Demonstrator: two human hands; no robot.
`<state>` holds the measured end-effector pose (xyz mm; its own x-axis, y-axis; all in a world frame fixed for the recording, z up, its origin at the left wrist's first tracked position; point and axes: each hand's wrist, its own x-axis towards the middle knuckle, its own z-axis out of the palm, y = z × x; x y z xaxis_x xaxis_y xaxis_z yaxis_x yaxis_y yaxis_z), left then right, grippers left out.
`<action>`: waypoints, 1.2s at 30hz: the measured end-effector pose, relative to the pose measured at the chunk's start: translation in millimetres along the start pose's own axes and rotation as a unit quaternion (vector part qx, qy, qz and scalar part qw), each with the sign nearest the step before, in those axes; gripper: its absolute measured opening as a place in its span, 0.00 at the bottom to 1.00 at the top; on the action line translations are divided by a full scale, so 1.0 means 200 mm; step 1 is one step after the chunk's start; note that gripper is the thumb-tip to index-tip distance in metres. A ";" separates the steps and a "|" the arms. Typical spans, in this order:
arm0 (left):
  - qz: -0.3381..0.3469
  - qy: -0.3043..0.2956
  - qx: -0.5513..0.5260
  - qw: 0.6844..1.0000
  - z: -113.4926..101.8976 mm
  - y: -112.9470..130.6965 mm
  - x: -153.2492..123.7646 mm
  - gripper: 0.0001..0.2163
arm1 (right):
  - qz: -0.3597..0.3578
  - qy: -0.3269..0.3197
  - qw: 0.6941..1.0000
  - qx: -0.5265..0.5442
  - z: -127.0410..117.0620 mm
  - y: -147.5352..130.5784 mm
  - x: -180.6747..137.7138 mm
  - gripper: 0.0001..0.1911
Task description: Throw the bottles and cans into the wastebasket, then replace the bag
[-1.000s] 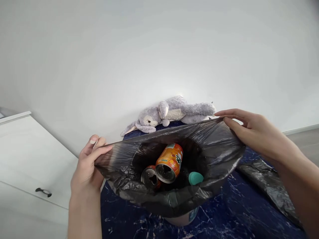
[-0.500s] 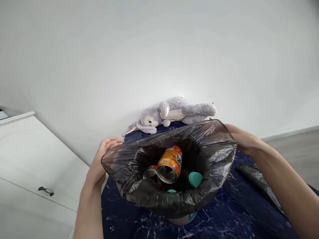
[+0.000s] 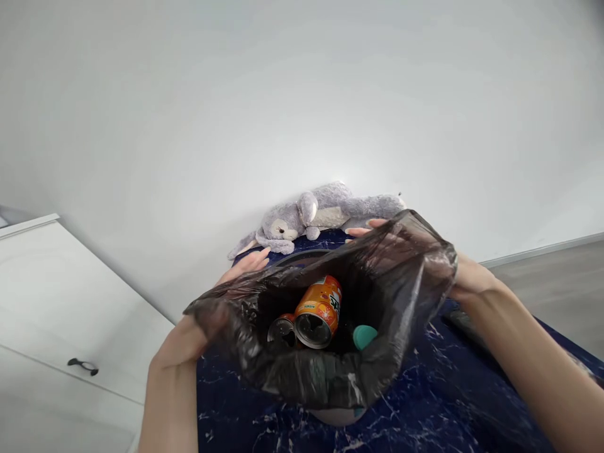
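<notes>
A black translucent garbage bag (image 3: 321, 384) lines a bin (image 3: 336, 416), of which a pale lower part shows. Inside the bag lie an orange soda can (image 3: 318, 311), a second can (image 3: 282, 330) tipped beside it, and something with a teal cap (image 3: 364, 337). My left hand (image 3: 236, 277) holds the bag's left rim, fingers stretched forward outside it, the thumb side under the film. On the opposite side my right hand (image 3: 419, 245) has the rim draped over it, with fingertips poking out past the film. Both hands are partly veiled by the plastic.
A grey plush bunny (image 3: 287, 223) lies against the white wall behind the bag. The bin stands on a dark blue marbled surface (image 3: 425, 402). Black plastic (image 3: 465, 327) lies by my right forearm. At left is a white cabinet (image 3: 70, 296) with a black handle (image 3: 82, 366).
Both hands have moved inward and forward under the bag's folded rim. The rim has lifted and its opening has narrowed, uncovering a curved dark edge behind it. The cans remain inside.
</notes>
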<state>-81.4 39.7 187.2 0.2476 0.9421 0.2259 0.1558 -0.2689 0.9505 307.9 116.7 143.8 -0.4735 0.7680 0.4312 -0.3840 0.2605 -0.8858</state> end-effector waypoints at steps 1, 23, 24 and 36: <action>-0.003 0.002 -0.013 1.000 0.01 0.01 0.01 0.24 | -0.004 0.009 1.000 0.019 0.02 -0.01 0.01 0.23; 0.084 0.172 -0.446 0.874 0.21 0.18 0.07 0.17 | -0.043 0.161 0.957 0.236 0.17 -0.04 0.07 0.10; 0.091 0.172 -0.407 0.892 0.22 0.18 0.07 0.17 | -0.055 0.163 0.964 0.202 0.18 -0.04 0.07 0.10; 0.103 0.092 0.291 0.947 0.32 0.24 -0.06 0.14 | -0.220 0.143 0.905 -0.336 0.40 -0.16 -0.11 0.15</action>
<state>-16.1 3.0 215.6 0.1682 0.8625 0.4773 0.6356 -0.4650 0.6163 267.0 43.5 177.2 -0.1310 0.5992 0.7898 0.1282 0.8002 -0.5858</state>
